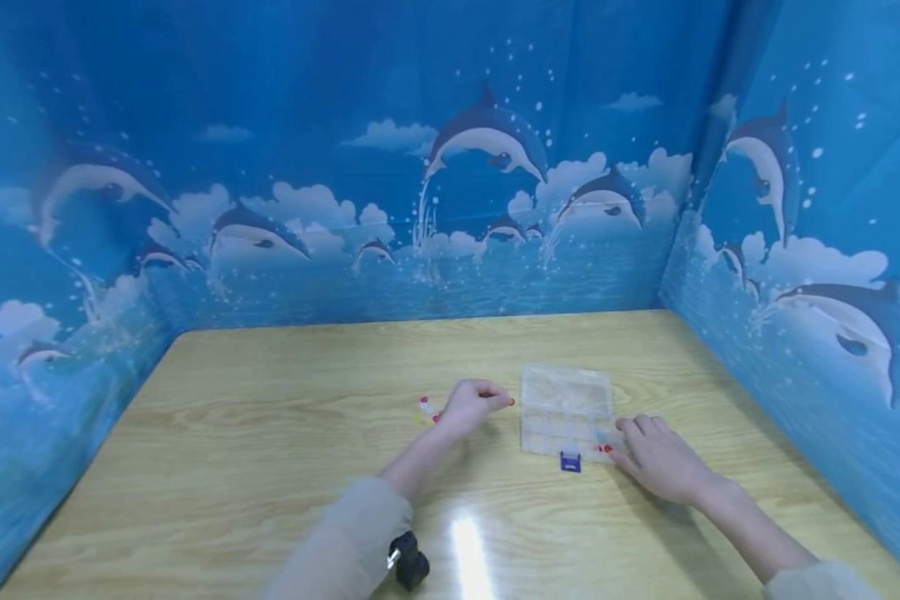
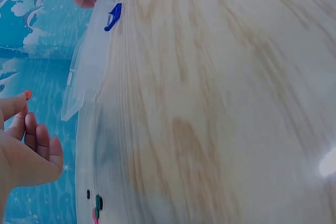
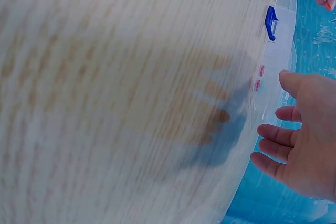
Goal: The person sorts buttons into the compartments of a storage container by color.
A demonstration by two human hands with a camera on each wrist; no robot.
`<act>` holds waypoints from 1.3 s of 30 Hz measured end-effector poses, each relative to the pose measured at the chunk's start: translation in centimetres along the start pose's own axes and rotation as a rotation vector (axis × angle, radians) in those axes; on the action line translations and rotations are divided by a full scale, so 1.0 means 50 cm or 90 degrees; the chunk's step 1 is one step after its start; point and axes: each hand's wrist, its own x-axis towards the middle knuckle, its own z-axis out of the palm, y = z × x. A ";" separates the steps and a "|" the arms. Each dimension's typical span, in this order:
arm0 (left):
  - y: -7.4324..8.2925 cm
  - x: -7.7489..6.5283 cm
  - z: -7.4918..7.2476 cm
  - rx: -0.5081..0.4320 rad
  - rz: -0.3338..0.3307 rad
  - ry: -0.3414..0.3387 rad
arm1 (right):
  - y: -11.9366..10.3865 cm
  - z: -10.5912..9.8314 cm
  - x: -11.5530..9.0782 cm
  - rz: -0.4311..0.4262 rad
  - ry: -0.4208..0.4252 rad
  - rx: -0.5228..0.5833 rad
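Note:
My left hand [image 1: 468, 407] pinches a small orange-red button [image 2: 28, 95] between thumb and fingertip, just left of the clear plastic box [image 1: 546, 421] in the head view. The box lies with its lid [image 1: 567, 390] raised at the back and a blue latch [image 1: 570, 462] on its front edge. Small compartments divide it, and red pieces [image 1: 605, 448] sit in its front right part. Beside that right end is my right hand [image 1: 660, 458], fingers loosely bent and gripping nothing. Whether its fingertips touch the box I cannot tell.
Several small buttons [image 1: 424, 401] in pink, white and yellow lie on the wooden table [image 1: 270, 417] left of the box, close to my left wrist. Blue dolphin-printed curtains [image 1: 307, 167] stand around the table. A black device [image 1: 408, 562] is on the left wrist.

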 end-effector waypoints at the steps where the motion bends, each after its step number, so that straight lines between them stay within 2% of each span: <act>1: 0.002 0.001 0.006 -0.003 0.000 0.000 | 0.000 0.000 0.000 -0.001 0.000 0.000; 9: 0.006 0.006 0.060 -0.037 0.022 -0.011 | -0.001 0.002 -0.006 0.005 -0.003 0.002; 17: 0.018 0.002 0.105 -0.016 0.024 -0.034 | -0.002 0.005 -0.013 0.007 0.001 -0.001; 23: 0.033 0.007 0.129 0.006 0.016 -0.024 | 0.000 0.002 -0.010 0.002 0.006 -0.005; 31: 0.042 0.015 0.156 -0.003 0.003 -0.037 | -0.002 -0.003 -0.003 -0.013 0.011 -0.004; 39: 0.036 0.023 0.188 0.079 0.043 -0.027 | -0.002 -0.002 0.001 -0.012 0.006 -0.012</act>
